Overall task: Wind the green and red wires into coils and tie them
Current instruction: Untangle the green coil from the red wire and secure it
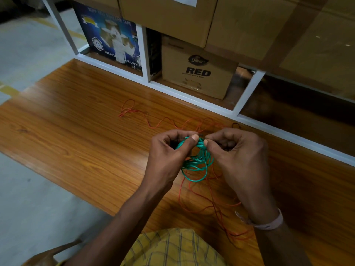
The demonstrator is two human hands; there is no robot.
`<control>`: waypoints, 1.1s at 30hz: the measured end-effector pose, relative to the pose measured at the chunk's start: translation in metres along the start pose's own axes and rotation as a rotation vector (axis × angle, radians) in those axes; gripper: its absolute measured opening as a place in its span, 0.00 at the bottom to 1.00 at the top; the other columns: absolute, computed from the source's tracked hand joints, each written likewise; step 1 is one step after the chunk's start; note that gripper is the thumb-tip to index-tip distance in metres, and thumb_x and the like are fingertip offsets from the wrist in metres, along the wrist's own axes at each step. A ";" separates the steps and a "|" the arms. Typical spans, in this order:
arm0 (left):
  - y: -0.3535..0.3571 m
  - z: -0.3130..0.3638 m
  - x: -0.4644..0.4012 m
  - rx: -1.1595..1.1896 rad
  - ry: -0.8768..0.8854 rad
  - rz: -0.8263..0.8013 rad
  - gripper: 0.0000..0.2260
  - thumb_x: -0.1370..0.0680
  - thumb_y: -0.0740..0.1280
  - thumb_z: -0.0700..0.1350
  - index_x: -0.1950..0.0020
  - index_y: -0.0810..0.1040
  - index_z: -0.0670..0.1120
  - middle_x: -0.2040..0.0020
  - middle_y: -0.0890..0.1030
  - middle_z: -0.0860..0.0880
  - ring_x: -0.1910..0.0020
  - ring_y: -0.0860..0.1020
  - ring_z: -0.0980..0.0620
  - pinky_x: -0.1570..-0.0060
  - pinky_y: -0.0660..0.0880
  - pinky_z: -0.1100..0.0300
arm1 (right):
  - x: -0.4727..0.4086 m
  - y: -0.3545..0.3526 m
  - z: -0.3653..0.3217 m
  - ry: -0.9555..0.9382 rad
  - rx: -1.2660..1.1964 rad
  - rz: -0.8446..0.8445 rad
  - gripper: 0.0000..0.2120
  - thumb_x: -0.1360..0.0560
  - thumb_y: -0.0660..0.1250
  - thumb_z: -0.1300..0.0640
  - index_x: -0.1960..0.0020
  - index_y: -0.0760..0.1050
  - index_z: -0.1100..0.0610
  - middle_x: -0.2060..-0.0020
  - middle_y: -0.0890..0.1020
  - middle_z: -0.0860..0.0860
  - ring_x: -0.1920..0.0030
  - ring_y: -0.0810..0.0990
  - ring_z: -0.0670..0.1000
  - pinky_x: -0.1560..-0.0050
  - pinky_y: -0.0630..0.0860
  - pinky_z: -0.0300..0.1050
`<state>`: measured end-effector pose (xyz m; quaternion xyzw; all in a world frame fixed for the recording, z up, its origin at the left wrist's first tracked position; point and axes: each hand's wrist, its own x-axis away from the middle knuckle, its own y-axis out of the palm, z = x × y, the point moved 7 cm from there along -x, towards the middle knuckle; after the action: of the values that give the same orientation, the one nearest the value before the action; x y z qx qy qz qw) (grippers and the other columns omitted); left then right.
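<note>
Head view: green wire coiled, held above wooden table; pinched at top by left hand and right hand, fingers curled narrow; red wire sprawled loose beneath and behind, uncoiled; likely risks: loops springing apart through slackened pinch; red strands snagged into green coil.

left hand and right hand hold green wire coil above wooden table, both pinching top of coil with curled fingers. red wire lies loose on table, under and behind hands. white rack behind table, dabur red carton inside.
</note>
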<state>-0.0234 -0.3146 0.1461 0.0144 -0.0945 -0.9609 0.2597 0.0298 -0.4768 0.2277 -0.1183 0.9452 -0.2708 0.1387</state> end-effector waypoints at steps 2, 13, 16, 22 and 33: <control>0.000 0.000 -0.001 -0.010 0.003 -0.013 0.03 0.21 0.75 0.38 0.49 0.88 0.40 0.64 0.85 0.54 0.65 0.79 0.62 0.64 0.74 0.68 | 0.000 0.001 0.001 -0.002 -0.001 0.007 0.03 0.25 0.77 0.60 0.54 0.88 0.53 0.64 0.87 0.44 0.63 0.85 0.39 0.63 0.79 0.31; 0.009 0.008 0.003 -0.062 0.053 -0.113 0.03 0.20 0.74 0.37 0.48 0.88 0.40 0.60 0.86 0.51 0.63 0.81 0.63 0.62 0.75 0.68 | -0.002 -0.002 0.013 0.080 -0.123 0.038 0.08 0.26 0.79 0.58 0.48 0.84 0.52 0.63 0.86 0.46 0.60 0.86 0.40 0.61 0.80 0.32; 0.010 0.013 0.004 -0.098 0.065 -0.161 0.04 0.19 0.73 0.38 0.46 0.88 0.41 0.57 0.87 0.50 0.61 0.82 0.63 0.60 0.76 0.68 | -0.007 -0.001 0.023 0.170 -0.231 -0.044 0.13 0.26 0.78 0.60 0.43 0.84 0.51 0.62 0.87 0.51 0.58 0.87 0.44 0.56 0.83 0.36; 0.010 0.017 0.003 -0.146 0.084 -0.206 0.04 0.19 0.72 0.37 0.46 0.87 0.40 0.59 0.87 0.51 0.62 0.82 0.63 0.62 0.75 0.69 | -0.011 0.007 0.031 0.224 -0.395 -0.155 0.06 0.24 0.75 0.65 0.49 0.86 0.57 0.58 0.89 0.52 0.58 0.87 0.45 0.61 0.79 0.34; 0.007 0.015 -0.005 -0.223 0.000 -0.307 0.04 0.17 0.70 0.41 0.48 0.86 0.45 0.59 0.82 0.52 0.64 0.77 0.62 0.63 0.70 0.69 | -0.020 0.008 0.032 0.120 -0.169 -0.196 0.02 0.23 0.75 0.56 0.55 0.85 0.51 0.57 0.87 0.47 0.54 0.84 0.44 0.49 0.80 0.47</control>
<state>-0.0166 -0.3150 0.1617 0.0000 0.0159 -0.9938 0.1103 0.0581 -0.4796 0.2016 -0.2050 0.9551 -0.2091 0.0441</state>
